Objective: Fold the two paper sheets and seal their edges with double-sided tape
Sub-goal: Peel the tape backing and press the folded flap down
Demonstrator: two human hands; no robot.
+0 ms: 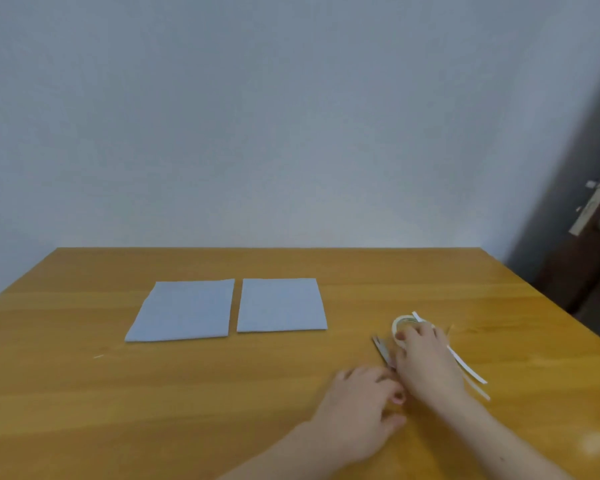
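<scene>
The white ring-shaped roll of double-sided tape (404, 329) is being gripped by the right hand (426, 358); the left hand (361, 407), fingers curled on the grey metal scissors (383, 355), is lying just nearer the person, while two folded pale-blue paper sheets (184, 310) are lying well left of the roll.

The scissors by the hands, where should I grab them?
Grab the scissors by the handle end, nearest you, now hidden under the hands. The blades point away toward the wall, so coming from your side probably keeps fingers off the tips.

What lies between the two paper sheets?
Only a narrow strip of bare table separates the left sheet and right sheet, seen in the head view.
</scene>
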